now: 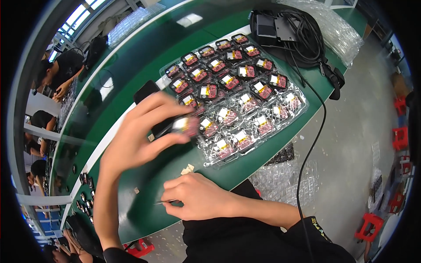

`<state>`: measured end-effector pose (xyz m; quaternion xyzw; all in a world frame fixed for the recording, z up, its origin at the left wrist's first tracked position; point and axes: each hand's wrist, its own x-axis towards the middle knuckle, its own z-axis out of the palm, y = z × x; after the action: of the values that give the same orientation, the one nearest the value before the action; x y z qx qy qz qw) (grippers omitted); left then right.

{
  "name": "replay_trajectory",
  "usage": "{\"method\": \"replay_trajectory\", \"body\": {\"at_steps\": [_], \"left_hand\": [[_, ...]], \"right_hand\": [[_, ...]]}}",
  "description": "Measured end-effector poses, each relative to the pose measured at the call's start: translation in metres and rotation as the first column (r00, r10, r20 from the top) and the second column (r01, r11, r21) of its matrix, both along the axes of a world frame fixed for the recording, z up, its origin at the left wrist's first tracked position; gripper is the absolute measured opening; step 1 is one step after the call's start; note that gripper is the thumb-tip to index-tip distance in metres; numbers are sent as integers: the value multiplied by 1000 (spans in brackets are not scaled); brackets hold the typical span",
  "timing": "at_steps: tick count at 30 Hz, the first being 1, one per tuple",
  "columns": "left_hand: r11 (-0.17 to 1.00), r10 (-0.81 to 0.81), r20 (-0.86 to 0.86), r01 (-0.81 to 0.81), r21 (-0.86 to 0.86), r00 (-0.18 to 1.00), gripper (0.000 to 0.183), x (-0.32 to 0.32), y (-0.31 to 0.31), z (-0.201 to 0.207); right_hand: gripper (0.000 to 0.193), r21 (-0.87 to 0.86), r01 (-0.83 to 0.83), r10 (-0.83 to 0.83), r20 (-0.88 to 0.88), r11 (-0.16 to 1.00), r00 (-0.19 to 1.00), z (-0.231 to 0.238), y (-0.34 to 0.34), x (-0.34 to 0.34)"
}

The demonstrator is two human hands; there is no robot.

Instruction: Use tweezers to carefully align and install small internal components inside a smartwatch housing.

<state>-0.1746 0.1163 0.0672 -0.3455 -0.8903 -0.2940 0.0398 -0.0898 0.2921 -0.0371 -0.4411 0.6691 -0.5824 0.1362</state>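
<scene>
My left hand [142, 131] is raised over the bench, its thumb and fingers closed round a small black-cased module [186, 126] with a red circuit board, blurred by motion. Beside it lies a clear plastic blister tray [210, 163] with rows of similar black-framed modules [229, 82], each showing a red board, a yellow strip and a white patch. My right hand [197, 197] stays low over the near edge of the bench, fingers pinched on thin metal tweezers [166, 202]. Between my hands, small beige scraps [187, 169] sit on the green surface.
A black bag [285, 33] with coiled cables lies at the far right; a black cable [323, 118] hangs from it across the view. Behind my left hand is a dark flat object [147, 90]. Small parts [85, 197] lie at left. Red stools [369, 227] stand on the floor; other people work at left.
</scene>
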Motion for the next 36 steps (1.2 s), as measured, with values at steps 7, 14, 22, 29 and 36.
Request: {"method": "replay_trajectory", "body": {"at_steps": [7,14,22,29,36], "left_hand": [[962,-233,-177,200,-188,956,36,-49,51,-30],[983,82,-240,-118,-139,967,36,20,-17,-27],[292,809,-402,-886,-361,430,66,198,-219,-28],[172,964,-140,-930,-323,227,77,243,-305,-50],[418,904,8,-880,-228,427,65,228,-247,-36]], "right_hand": [[12,-64,3,-4,-10,998,1000,1,-13,9],[11,-97,28,-28,-1,995,1000,5,-2,9],[12,30,31,-29,-59,999,998,12,-6,7],[13,62,62,-59,-51,996,997,10,-8,9],[16,86,122,-121,-12,989,993,10,-14,12]]}}
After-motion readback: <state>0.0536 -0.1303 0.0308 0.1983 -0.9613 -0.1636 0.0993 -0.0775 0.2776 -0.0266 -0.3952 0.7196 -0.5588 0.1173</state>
